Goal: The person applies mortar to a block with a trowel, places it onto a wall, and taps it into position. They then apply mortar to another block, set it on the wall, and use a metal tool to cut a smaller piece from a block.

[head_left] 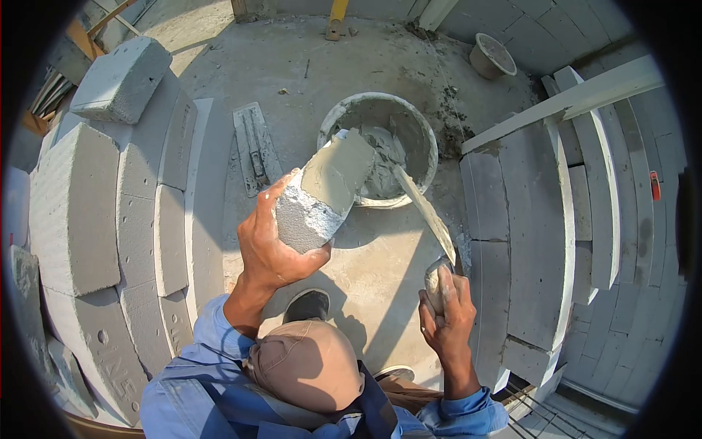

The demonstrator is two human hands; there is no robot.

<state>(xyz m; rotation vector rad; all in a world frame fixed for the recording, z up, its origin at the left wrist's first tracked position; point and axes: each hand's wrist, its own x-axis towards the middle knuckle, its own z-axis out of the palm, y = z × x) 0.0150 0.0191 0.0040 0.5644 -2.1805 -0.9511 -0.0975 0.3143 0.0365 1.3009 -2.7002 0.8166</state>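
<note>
My left hand is wrapped round a light grey block piece, held up in front of the bucket. Wet grey mortar coats the block's upper face. In my right hand is the handle of a trowel, whose mortar-smeared blade points up and left, its tip near the mortared end of the block. Behind both, a round bucket with a crusted rim stands on the floor with wet mortar inside; the block hides part of its left side.
Stacked blocks rise on the left, with a loose one on top. A mortar-stained float lies on the floor. More blocks line the right, under a pale beam. Farther back stands a small bucket.
</note>
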